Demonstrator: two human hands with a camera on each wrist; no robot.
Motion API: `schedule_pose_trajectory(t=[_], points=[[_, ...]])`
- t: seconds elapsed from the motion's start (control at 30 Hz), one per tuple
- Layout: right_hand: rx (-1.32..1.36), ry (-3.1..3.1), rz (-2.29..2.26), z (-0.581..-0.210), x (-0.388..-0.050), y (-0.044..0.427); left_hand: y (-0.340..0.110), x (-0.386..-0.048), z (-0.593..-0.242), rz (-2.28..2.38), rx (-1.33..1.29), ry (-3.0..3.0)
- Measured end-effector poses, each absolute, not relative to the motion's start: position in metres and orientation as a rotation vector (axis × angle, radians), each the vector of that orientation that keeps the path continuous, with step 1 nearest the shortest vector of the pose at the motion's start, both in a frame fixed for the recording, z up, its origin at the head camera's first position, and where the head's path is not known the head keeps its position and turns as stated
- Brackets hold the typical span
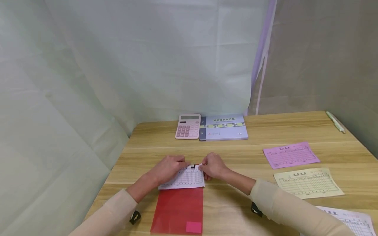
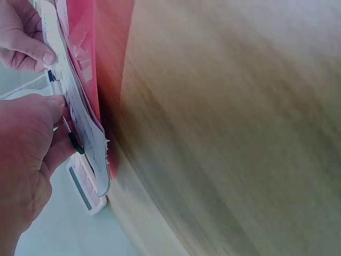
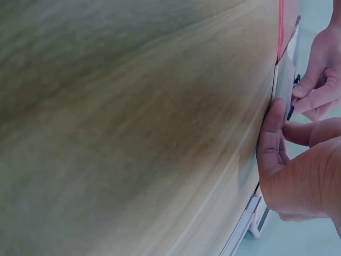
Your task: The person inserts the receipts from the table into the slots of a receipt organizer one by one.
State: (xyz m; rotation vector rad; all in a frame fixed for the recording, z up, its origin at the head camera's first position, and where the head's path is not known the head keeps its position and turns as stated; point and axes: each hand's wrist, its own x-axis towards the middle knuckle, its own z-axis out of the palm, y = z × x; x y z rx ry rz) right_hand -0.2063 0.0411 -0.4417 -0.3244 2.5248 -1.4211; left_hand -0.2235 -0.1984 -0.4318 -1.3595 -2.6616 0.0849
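A stack of white printed voucher slips (image 1: 186, 178) lies on the upper part of a red translucent plastic folder (image 1: 178, 206). At the slips' top edge is a thin metal paper fastener with black end pieces (image 1: 193, 166). My left hand (image 1: 171, 168) pinches the fastener, its thumb and fingers at the metal strip in the left wrist view (image 2: 32, 144). My right hand (image 1: 215, 166) holds the slips' top right corner, thumb above and fingers beneath, as the right wrist view shows (image 3: 298, 165). The fingers partly hide the fastener.
A pink calculator (image 1: 188, 127) and a blue account book (image 1: 224, 127) sit at the table's back. Pink (image 1: 290, 155), yellow (image 1: 308, 183) and white (image 1: 354, 221) slips lie on the right. A pen (image 1: 335, 122) rests at the far right.
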Motion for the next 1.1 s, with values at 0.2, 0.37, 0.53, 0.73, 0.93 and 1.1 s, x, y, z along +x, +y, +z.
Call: schedule_pose_trajectory(t=[0.2,0.37,0.53,0.73,0.93,1.1], points=[[-0.33,2.535,-1.44,-0.441,-0.205,0.041,-0.199,-0.223,-0.433,0.075,-1.371,-2.629],[-0.32,2.513,-1.432,-0.44,-0.205,0.041,-0.198,-0.222,-0.435,0.033,-1.362,-2.618],[-0.287,2.477,-1.422,-0.434,-0.208,0.044,-0.196,-0.221,-0.437,0.002,-1.34,-2.622],[-0.298,2.602,-1.378,-0.432,-0.213,0.047,-0.196,-0.22,-0.437,0.002,-1.332,-2.614],[-0.3,2.411,-1.397,-0.429,-0.211,0.047,-0.196,-0.218,-0.435,0.007,-1.311,-2.669],[-0.293,2.362,-1.472,-0.433,-0.207,0.045,-0.196,-0.219,-0.437,0.017,-1.33,-2.63]])
